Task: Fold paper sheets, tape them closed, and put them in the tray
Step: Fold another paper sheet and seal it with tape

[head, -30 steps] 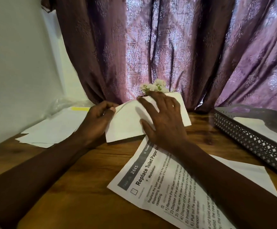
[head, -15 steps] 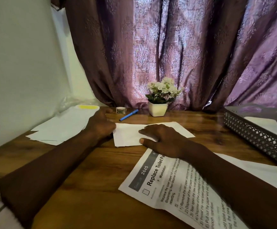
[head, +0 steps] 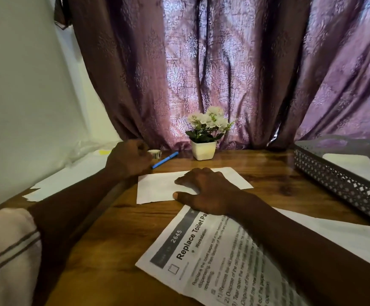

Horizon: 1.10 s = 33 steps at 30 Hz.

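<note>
Right hand (head: 206,191) lies flat on the folded paper (head: 157,188), grip released. Left hand (head: 127,160) is curled beside the tape roll (head: 155,153), can't tell its grip.

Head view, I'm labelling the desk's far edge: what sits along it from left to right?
Left hand → tape roll → blue pen → flower pot → tray.

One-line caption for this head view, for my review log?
Right hand presses the folded paper flat while the left hand sits beside the tape roll.
</note>
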### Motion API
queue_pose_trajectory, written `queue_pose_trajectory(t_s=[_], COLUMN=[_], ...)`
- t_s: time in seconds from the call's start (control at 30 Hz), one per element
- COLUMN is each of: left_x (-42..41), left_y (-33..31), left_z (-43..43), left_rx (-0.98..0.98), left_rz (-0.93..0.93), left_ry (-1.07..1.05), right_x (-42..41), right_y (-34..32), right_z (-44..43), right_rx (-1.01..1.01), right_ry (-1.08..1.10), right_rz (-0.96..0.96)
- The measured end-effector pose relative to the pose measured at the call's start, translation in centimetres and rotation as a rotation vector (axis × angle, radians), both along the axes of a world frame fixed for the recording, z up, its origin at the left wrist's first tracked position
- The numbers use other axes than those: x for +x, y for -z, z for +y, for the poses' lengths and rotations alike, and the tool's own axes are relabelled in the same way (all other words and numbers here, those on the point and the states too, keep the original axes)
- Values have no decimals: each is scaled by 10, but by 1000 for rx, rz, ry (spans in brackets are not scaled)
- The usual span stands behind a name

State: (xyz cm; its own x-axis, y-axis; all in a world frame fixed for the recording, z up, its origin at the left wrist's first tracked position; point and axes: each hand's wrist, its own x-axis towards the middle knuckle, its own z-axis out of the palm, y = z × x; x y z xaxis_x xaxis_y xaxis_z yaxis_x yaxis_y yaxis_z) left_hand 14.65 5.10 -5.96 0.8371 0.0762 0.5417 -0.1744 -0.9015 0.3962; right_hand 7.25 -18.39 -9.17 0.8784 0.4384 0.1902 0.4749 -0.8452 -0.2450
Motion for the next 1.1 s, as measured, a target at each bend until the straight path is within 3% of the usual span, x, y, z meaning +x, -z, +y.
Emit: queue_pose_trajectory(t_s=[0.13,0.3,0.4,0.5,0.57,0.77,1.1], left_x=[50,92,99,84,58,-32,-49], left_y=[-6,8,10,3,-5,11,32], left_z=[-8,-13,-7,-3,-3,-6,-18], left_rx=[56,175,125,-63,-143,-201,-3], left_rz=[114,231,174,119,49,-115,-262], left_ry=[70,-67,-95,30,154,535,627], right_x=[1,6,8,6,4,1,-2], right_y=[0,1,3,3,2,1,4], right_z=[1,1,2,0,0,4,-2], right_rx=[6,15,9,22,112,626,893], right_ry=[-15,-18,-19,-9,9,82,47], right_rz=[-12,-20,-20,-44,-71,-207,-149])
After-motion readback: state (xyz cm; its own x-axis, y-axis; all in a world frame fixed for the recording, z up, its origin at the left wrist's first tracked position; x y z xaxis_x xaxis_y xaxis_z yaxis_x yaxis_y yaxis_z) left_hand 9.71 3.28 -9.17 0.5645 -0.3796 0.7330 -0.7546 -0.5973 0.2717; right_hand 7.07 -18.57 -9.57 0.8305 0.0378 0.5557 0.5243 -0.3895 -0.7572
